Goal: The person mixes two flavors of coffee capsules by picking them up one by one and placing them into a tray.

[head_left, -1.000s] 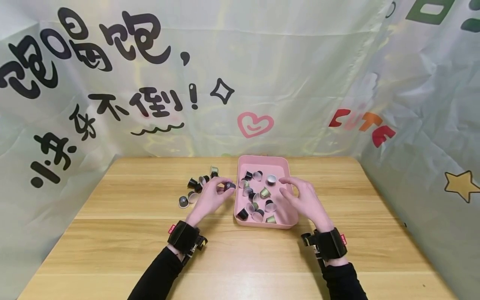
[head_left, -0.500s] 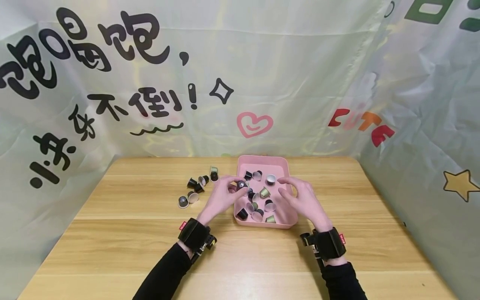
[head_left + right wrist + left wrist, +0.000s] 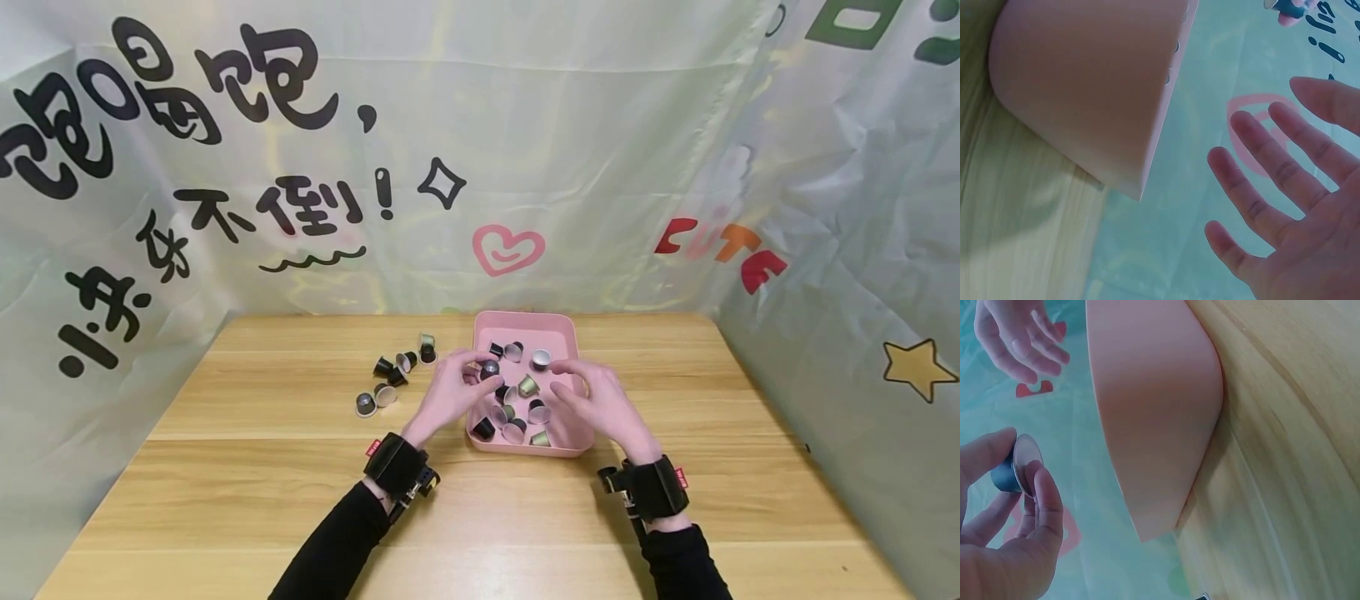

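Observation:
My left hand (image 3: pixel 453 390) pinches a dark coffee capsule (image 3: pixel 490 369) over the left side of a pink tray (image 3: pixel 551 327). In the left wrist view, thumb and fingers hold that capsule (image 3: pixel 1005 475) by its body and pale lid, higher than the tray's rim. Over the tray's right side is my right hand (image 3: pixel 603 404), its fingers spread and nothing in them. The right wrist view shows the same hand (image 3: pixel 1297 206) with its palm bare. Several capsules lie scattered in the tray, among them a green one (image 3: pixel 528 385) and a pale one (image 3: pixel 541 359).
Left of the tray, several more capsules lie loosely grouped on the wooden table (image 3: pixel 247 483), including a dark one (image 3: pixel 365 404) and a green one (image 3: pixel 427 341). A printed cloth (image 3: pixel 600 167) hangs behind the table and along its sides.
My left hand has carried the dark capsule rightward, from beside the tray's left edge to over its inside. The right hand has hardly moved.

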Demonstrator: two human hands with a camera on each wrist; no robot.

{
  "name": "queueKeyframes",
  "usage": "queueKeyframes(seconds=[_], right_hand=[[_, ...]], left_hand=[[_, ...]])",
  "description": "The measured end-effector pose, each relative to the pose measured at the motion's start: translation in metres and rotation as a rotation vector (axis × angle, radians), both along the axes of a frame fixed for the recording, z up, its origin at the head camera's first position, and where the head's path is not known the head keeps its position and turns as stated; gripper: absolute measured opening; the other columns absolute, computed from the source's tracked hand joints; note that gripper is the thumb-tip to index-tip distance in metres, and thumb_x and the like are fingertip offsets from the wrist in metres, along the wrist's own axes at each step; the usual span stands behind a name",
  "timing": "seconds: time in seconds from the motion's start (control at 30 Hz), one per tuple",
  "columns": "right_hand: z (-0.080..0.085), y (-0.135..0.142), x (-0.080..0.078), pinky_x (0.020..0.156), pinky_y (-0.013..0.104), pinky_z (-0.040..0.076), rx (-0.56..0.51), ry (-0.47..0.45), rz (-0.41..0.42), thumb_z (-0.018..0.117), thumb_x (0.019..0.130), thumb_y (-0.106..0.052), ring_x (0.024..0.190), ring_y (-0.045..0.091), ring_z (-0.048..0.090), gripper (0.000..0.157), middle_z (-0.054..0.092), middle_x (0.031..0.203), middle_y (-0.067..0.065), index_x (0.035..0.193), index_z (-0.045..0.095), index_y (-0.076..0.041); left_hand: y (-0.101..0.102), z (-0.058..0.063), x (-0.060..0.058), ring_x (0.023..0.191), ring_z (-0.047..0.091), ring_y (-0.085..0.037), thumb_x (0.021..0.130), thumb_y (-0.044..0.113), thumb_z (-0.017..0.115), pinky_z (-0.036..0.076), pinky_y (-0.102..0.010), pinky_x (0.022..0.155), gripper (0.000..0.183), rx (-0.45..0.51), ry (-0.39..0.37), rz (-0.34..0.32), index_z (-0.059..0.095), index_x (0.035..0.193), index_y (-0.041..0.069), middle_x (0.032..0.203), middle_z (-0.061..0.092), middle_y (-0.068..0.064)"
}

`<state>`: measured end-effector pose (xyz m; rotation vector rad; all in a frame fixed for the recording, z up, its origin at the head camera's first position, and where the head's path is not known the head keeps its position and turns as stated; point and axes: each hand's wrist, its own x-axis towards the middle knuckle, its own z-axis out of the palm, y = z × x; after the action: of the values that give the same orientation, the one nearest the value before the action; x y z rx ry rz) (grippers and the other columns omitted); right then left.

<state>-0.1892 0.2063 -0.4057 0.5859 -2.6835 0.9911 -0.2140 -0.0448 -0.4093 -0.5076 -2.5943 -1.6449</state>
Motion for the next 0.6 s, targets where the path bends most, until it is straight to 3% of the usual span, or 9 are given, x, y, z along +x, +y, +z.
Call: queueKeyframes(seconds=[0.4,0.6], right_hand=[[0.0006,-0.0002,0.0005,0.106,0.059,0.046,-0.010,0.010,0.005,0.068,0.093,-0.011,0.120,0.041,0.064,0.034,0.071,0.123,0.020,0.125,0.066,0.001],[0.0008,0.0000,0.0005,0.105,0.059,0.046,-0.011,0.021,0.010,0.068,0.093,-0.011,0.119,0.040,0.064,0.033,0.071,0.122,0.020,0.124,0.066,0.001]], left_hand=[[0.0024,-0.0032,-0.0036,0.084,0.069,-0.018,0.084,0.009,0.079,0.059,-0.023,0.076,0.041,-0.010,-0.042,0.008,0.069,0.123,0.004,0.112,0.070,-0.016],[0.0033,-0.0031,-0.0026,0.095,0.073,-0.029,0.086,0.002,0.074,0.061,-0.028,0.084,0.037,0.024,-0.054,-0.030,0.066,0.123,-0.003,0.115,0.072,-0.022]])
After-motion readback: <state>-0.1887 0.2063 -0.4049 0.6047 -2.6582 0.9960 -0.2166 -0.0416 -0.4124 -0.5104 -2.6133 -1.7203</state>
